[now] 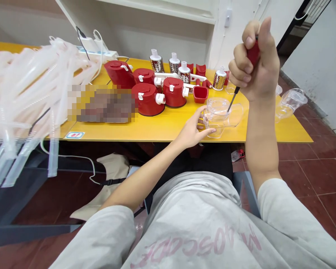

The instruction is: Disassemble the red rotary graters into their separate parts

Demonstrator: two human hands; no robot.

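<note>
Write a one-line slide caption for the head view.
Right hand holds a red-handled screwdriver tip-down in a clear plastic housing, which the left hand grips on the yellow table.

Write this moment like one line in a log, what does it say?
right hand: grips red screwdriver, tip in clear plastic part | left hand: holds part's edge | yellow table: red housings behind

Pink block lettering across grey shirt (184,209), low in view, upside down to camera. Middle run reads roughly "OSCODE". Letters at right end broken by fold in cloth, first looks like "M", rest not certain.

Small white sticker (75,135) with blue border on front edge of yellow bench (156,129), left of centre. Print on it too small to read.

No other legible text, brand or number.
</note>
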